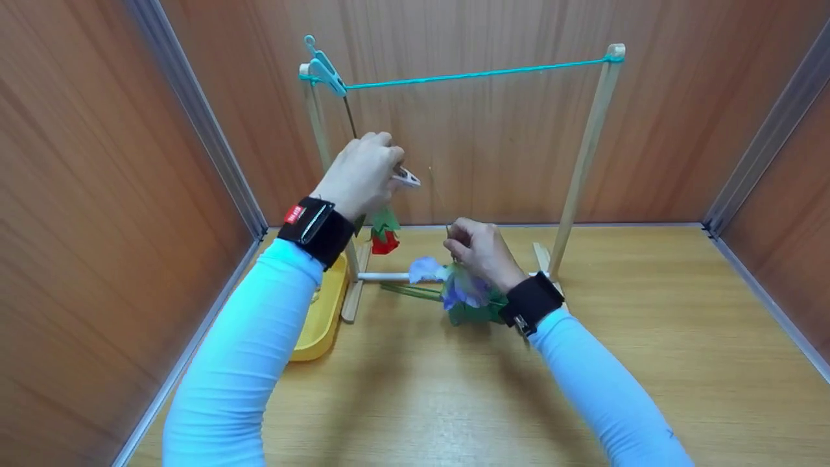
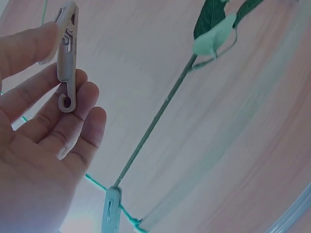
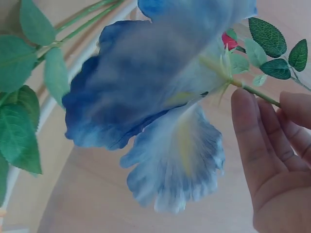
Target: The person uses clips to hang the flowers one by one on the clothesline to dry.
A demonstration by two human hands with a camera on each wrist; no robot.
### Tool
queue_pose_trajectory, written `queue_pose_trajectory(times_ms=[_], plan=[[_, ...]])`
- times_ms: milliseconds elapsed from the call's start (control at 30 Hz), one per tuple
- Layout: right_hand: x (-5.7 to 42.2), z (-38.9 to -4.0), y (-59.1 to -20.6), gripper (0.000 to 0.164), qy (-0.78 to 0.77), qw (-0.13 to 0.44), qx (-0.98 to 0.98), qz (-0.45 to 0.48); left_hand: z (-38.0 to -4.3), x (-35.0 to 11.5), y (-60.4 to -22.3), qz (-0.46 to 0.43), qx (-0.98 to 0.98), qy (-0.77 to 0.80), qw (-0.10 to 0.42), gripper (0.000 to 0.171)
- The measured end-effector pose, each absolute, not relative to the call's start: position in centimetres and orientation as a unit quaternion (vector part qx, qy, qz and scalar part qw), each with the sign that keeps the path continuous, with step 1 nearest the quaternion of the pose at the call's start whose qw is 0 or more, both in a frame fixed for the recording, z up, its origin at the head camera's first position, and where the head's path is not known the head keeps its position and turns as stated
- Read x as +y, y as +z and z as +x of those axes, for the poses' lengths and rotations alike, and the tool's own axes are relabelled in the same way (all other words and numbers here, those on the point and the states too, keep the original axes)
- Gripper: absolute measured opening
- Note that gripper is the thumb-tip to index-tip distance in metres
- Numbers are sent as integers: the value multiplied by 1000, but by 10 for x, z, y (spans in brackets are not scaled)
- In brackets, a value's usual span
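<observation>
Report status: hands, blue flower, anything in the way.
Left hand pinching pale clothespin. Right hand holding blue flower by its stem, upside down. Possible snag: red rose hanging from cord near left hand.

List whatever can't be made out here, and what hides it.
- Pale clothespin: head view; the left hand covers part of it.
- Red rose: left wrist view; its bloom is beyond the top edge.
- Blue flower: right wrist view; the top edge cuts its petals.
- Yellow tray: head view; left sleeve hides part.
- Red wristband label: head view; lettering too small.
</observation>
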State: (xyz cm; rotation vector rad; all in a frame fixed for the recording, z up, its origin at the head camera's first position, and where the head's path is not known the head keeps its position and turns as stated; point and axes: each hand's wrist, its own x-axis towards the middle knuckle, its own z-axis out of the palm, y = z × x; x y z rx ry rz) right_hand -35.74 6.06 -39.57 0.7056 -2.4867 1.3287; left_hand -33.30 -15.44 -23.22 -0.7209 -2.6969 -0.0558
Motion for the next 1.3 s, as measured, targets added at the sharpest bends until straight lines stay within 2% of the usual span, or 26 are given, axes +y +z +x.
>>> queue_pose_trajectory(times_ms=[233,433,833,1300], plan=[[58,-367,-384,7,436,166,-840,277,-339,-159,-205,-250,-948,4,198,21],[55,-372,-372,10,424,186,-843,274,-345,-162,-184,-245,-946,8,214,22],[42,-379,-350,11,418,173,-854,257,-350,-155,-155,-241,-942,25,231,23],[36,-392,-330,10,398,214,-849,274,-356,-153,-126,-224,-932,72,275,15]])
